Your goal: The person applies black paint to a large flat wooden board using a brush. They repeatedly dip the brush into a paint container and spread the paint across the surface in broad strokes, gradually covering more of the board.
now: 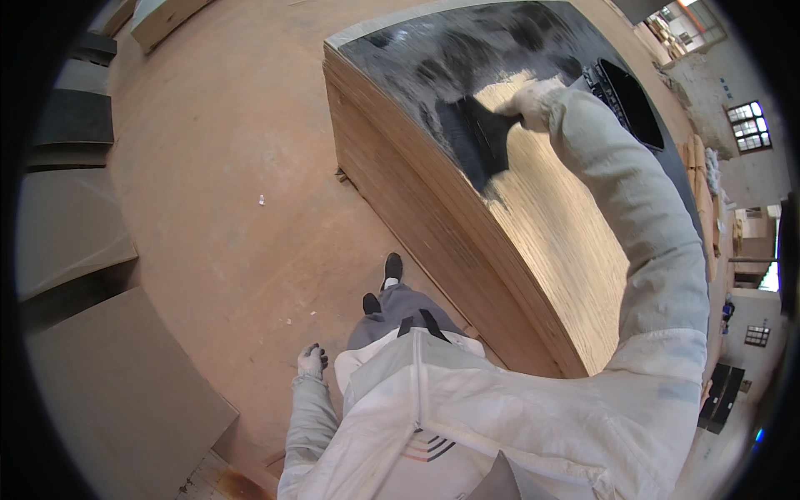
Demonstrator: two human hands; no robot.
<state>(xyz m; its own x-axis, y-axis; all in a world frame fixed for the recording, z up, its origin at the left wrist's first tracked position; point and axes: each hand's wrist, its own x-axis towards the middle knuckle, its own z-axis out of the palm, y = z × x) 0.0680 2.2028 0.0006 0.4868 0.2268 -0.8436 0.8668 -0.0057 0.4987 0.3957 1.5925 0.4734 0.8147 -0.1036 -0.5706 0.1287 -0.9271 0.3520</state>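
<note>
My right hand (537,107), gloved, is closed around the handle of a wide brush (477,137) coated in black. The brush lies against the top wooden sheet (567,225) of a tall stack, next to the long near edge. Wet-looking black coating (417,62) covers the far part of this sheet in streaks, while the nearer part shows bare, pale wood grain. Down at my left side hangs my left hand (312,360), also gloved, with dark fingertips. It holds nothing, and its fingers are loosely bent and apart.
An open black container (629,100) sits on the sheet's right side, beyond my right forearm. The stack's layered side (442,208) rises beside my legs. Large panel stacks (125,392) line the left. A small scrap (262,200) lies on the reddish floor.
</note>
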